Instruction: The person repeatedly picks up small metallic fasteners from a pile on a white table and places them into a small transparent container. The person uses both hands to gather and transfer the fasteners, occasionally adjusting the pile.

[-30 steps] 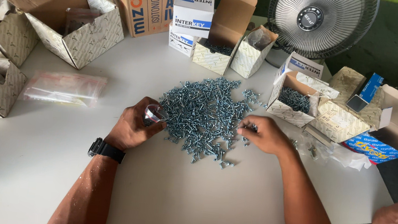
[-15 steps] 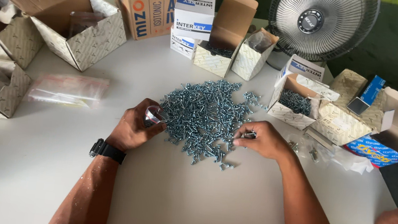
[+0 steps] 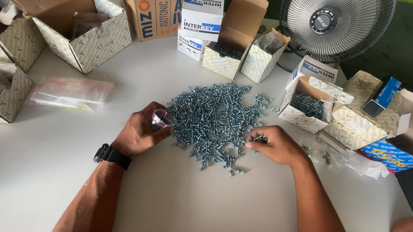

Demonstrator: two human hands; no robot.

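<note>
My left hand (image 3: 140, 133) grasps a small clear plastic bag (image 3: 161, 120) at the left edge of the heap of silvery metal screws (image 3: 215, 119) on the white table (image 3: 43, 164); my right hand (image 3: 275, 145) pinches a few screws at its right edge.

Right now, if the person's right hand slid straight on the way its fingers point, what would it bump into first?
The right hand points leftward across the table, its fingertips at the edge of the pile of screws. It would push into those screws first. Farther along that line sits the left hand, though depth is hard to judge.
</note>
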